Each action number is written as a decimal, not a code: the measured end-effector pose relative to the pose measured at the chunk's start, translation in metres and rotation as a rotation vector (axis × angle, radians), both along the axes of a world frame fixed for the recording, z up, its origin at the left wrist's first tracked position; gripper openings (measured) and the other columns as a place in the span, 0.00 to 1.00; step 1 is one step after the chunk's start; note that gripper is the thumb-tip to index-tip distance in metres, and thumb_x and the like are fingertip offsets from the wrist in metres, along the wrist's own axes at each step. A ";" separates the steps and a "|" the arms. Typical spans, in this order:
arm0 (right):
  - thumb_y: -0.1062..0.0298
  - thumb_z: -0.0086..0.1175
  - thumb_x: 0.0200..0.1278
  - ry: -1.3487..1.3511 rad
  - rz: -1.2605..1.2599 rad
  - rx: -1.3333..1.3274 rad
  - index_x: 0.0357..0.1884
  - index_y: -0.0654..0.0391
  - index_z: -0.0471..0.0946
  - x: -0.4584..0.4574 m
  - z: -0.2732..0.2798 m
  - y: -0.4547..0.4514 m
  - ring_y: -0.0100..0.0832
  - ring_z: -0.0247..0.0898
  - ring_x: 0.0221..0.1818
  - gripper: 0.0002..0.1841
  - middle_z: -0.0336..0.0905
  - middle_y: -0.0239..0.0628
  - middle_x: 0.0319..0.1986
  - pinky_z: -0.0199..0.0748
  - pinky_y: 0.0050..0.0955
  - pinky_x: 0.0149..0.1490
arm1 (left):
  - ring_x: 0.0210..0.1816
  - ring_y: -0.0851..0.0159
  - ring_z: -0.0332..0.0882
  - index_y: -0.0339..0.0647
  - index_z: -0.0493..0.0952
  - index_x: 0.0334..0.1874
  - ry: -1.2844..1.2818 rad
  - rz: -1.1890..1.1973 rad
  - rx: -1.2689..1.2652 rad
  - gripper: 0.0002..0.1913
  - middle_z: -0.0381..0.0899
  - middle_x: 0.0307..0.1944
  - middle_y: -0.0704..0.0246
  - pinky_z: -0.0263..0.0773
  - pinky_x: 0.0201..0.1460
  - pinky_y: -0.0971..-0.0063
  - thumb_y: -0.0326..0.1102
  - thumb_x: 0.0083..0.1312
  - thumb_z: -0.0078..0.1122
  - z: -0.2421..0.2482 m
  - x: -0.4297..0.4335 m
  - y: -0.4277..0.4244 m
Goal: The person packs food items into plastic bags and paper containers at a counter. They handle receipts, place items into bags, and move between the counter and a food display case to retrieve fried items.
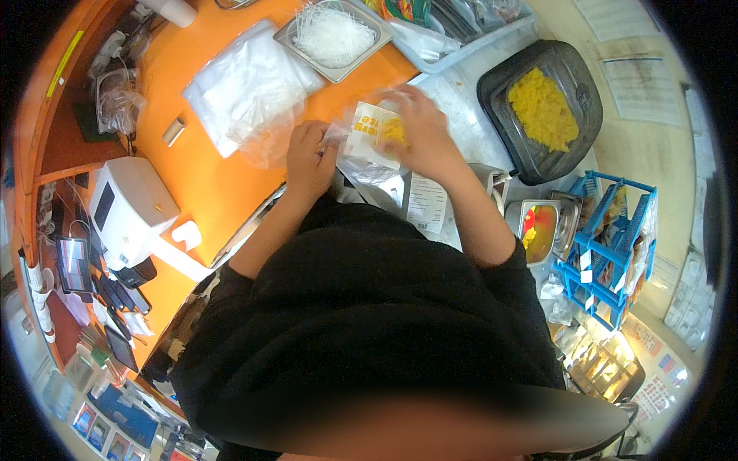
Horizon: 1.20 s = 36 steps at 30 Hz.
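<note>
Just before my body, a white packet with yellow printing (366, 133) sits in a clear plastic bag (369, 172), both between my hands. A yellow patch shows on the packet's right part; I cannot tell whether it is print or food. The fingers of my left hand (311, 158) pinch a gathered edge of the clear plastic. From the right, my right hand (428, 132) grips the packet and bag, fingers over the far side and thumb near the yellow patch. Beneath, a printed paper slip (426, 201) lies near my right forearm.
A stack of clear plastic bags (236, 80) lies on the orange counter (167, 92). Beyond stands a metal tray of white strips (334, 37). To the right are a black pan of yellow food (542, 109) and a blue rack (611, 248); a white printer (135, 207) stands left.
</note>
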State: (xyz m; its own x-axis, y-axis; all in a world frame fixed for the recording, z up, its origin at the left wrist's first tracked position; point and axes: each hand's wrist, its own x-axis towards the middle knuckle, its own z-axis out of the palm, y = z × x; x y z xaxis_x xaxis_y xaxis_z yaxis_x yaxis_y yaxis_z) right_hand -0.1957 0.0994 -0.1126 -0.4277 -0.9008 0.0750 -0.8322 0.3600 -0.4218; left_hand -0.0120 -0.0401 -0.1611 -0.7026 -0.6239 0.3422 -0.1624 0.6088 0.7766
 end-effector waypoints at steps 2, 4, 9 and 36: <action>0.59 0.65 0.56 -0.194 -0.343 -0.079 0.60 0.52 0.68 -0.019 -0.016 0.017 0.47 0.72 0.55 0.29 0.71 0.50 0.52 0.73 0.44 0.52 | 0.44 0.52 0.75 0.34 0.73 0.44 0.049 -0.095 0.164 0.09 0.77 0.41 0.56 0.70 0.48 0.63 0.28 0.64 0.54 0.011 -0.002 0.002; 0.58 0.63 0.59 -0.494 -0.470 0.134 0.55 0.57 0.71 -0.028 -0.036 0.028 0.44 0.77 0.48 0.24 0.76 0.50 0.45 0.75 0.39 0.48 | 0.46 0.61 0.77 0.33 0.72 0.46 0.030 -0.228 0.443 0.08 0.78 0.44 0.58 0.71 0.51 0.68 0.27 0.67 0.50 0.017 -0.005 0.006; 0.62 0.60 0.62 -1.030 -0.614 0.076 0.50 0.60 0.72 -0.019 -0.065 0.034 0.32 0.80 0.31 0.18 0.80 0.43 0.33 0.76 0.29 0.34 | 0.47 0.60 0.77 0.36 0.69 0.51 -0.026 -0.494 0.497 0.11 0.78 0.45 0.57 0.71 0.53 0.67 0.27 0.68 0.47 0.019 -0.038 0.030; 0.74 0.60 0.47 -0.192 0.044 -0.309 0.37 0.57 0.74 0.036 0.031 0.030 0.48 0.72 0.43 0.13 0.75 0.42 0.37 0.72 0.41 0.46 | 0.48 0.62 0.75 0.35 0.65 0.53 0.240 -0.342 0.612 0.12 0.76 0.44 0.57 0.69 0.55 0.68 0.28 0.69 0.46 0.001 -0.045 0.035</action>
